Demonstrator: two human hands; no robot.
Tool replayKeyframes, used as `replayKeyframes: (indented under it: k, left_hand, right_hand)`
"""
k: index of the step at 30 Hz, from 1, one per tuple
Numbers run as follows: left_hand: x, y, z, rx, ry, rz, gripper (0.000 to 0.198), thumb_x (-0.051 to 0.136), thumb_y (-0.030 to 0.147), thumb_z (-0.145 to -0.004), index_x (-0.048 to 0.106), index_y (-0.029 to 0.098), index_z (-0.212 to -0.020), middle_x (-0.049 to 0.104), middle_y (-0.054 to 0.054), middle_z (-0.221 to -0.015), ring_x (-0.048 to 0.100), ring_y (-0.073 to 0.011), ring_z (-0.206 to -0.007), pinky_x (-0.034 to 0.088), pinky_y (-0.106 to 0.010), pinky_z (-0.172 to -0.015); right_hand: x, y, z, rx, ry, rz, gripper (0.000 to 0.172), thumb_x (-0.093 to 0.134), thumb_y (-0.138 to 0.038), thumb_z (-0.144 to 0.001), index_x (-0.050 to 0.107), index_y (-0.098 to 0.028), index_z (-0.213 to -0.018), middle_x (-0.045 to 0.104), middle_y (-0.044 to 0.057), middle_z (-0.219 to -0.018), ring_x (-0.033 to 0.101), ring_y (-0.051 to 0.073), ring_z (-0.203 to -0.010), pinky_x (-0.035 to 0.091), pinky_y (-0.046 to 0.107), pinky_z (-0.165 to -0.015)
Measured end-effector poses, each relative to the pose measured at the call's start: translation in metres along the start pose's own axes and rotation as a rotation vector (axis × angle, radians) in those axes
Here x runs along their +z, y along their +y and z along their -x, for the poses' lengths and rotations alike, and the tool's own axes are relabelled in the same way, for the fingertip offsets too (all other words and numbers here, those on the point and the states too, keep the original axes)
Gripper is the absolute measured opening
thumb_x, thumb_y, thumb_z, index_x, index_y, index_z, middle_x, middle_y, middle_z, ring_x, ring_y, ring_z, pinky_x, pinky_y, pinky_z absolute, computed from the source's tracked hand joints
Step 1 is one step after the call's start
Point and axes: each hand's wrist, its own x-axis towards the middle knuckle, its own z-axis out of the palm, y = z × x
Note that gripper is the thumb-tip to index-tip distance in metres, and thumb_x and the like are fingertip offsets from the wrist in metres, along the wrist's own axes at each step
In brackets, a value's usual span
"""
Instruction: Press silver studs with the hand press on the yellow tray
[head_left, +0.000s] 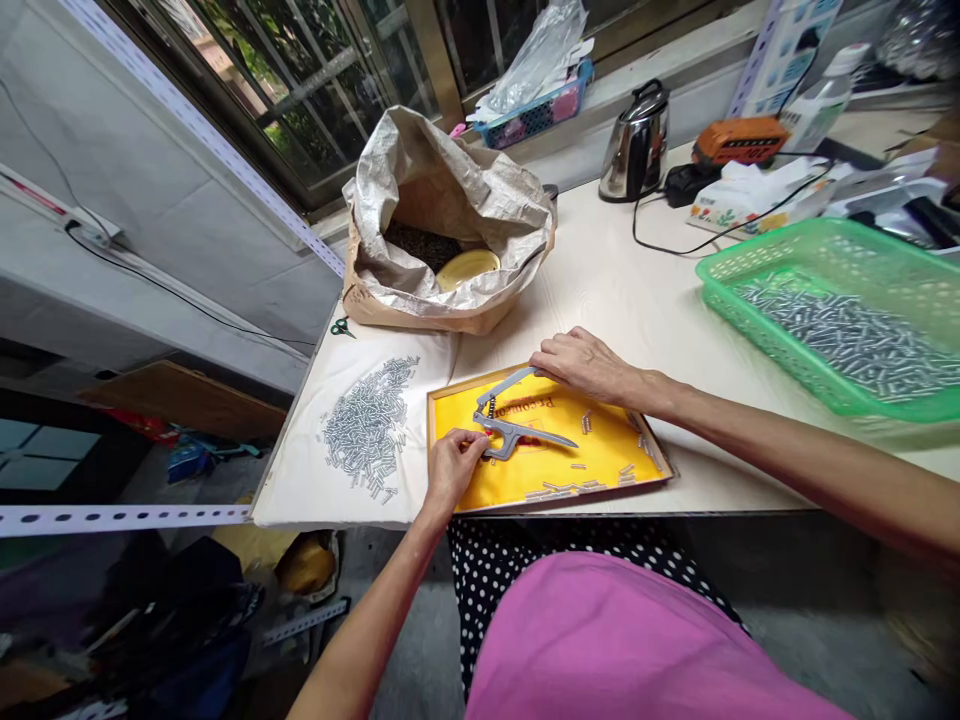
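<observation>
Pink top (637, 640) nearest the lens, then black cloth with white dots (480, 570) below the table edge. Just beyond, on the pale table (622, 270): shallow brown-rimmed tray with printed yellow lining (465, 410). Grey plier-like tool with spring and two spread handles (517, 435) stands over the lining, between both hands.

Risks, my judgement: if the right hand squeezes while the left fingertips sit this close to the tool's head, skin could get nipped. An off-centre bite might flick a part away. Short silvery metal pieces (562, 490) lie loose along the tray's near side; a bump there could scatter them. Loose heap of silvery metal pieces (367, 425), left of the tray, has no wall round it; a sweep of the left forearm might spread it.

Fingers: right hand (577, 360) curls over the end of the tool's upper handle, gripping it, handles wide apart. Left hand (454, 465) draws thumb and forefinger close together at the tool's head; whether they clasp a small part or just steady the tool, cannot tell.
</observation>
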Motion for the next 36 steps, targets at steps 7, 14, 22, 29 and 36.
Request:
replayKeyframes:
  k: [7, 14, 22, 29, 36]
  left_hand:
    - [-0.001, 0.013, -0.002, -0.131, -0.086, -0.003, 0.011, 0.07, 0.021, -0.084, 0.069, 0.012, -0.078, 0.064, 0.0, -0.049, 0.061, -0.0104, -0.043, 0.048, -0.017, -0.046]
    - [-0.002, 0.016, -0.004, -0.274, -0.128, 0.116, 0.013, 0.073, 0.02, -0.084, 0.065, 0.011, -0.08, 0.069, -0.002, -0.059, 0.07, -0.0139, -0.052, 0.055, -0.018, -0.049]
    - [-0.006, 0.015, -0.007, -0.272, -0.162, 0.088, 0.01, 0.07, 0.016, -0.086, 0.064, 0.01, -0.079, 0.068, -0.002, -0.056, 0.068, -0.0133, -0.046, 0.054, -0.018, -0.046]
    - [-0.006, 0.012, -0.005, -0.231, -0.138, 0.078, 0.011, 0.073, 0.016, -0.083, 0.065, 0.011, -0.078, 0.069, -0.002, -0.059, 0.068, -0.0139, -0.047, 0.054, -0.018, -0.045]
    - [-0.005, 0.014, -0.006, -0.213, -0.114, 0.035, 0.009, 0.07, 0.012, -0.084, 0.065, 0.011, -0.076, 0.068, -0.001, -0.059, 0.068, -0.0138, -0.047, 0.053, -0.017, -0.044]
  right_hand:
    - [0.005, 0.002, -0.005, -0.004, 0.023, -0.005, 0.023, 0.042, -0.028, -0.101, 0.061, -0.021, -0.091, 0.063, 0.005, -0.088, 0.048, 0.02, -0.08, 0.023, 0.034, -0.075]
    - [0.003, -0.008, -0.002, 0.016, 0.021, 0.102, 0.02, 0.044, -0.022, -0.1, 0.063, -0.02, -0.096, 0.063, 0.007, -0.09, 0.047, 0.022, -0.085, 0.021, 0.036, -0.075]
    - [0.003, -0.028, -0.001, 0.136, -0.037, 0.059, 0.037, 0.033, -0.016, -0.1, 0.061, -0.023, -0.124, 0.061, 0.011, -0.098, 0.045, 0.025, -0.09, 0.022, 0.036, -0.074]
    - [0.008, -0.035, 0.01, 0.164, -0.04, -0.057, 0.067, 0.045, -0.069, -0.09, 0.057, -0.017, -0.13, 0.056, 0.016, -0.107, 0.042, 0.029, -0.094, 0.027, 0.037, -0.078]
    - [0.002, -0.044, 0.023, 0.122, -0.074, -0.084, 0.105, 0.049, -0.086, -0.074, 0.041, -0.011, -0.148, 0.055, 0.02, -0.116, 0.043, 0.033, -0.099, 0.031, 0.042, -0.082]
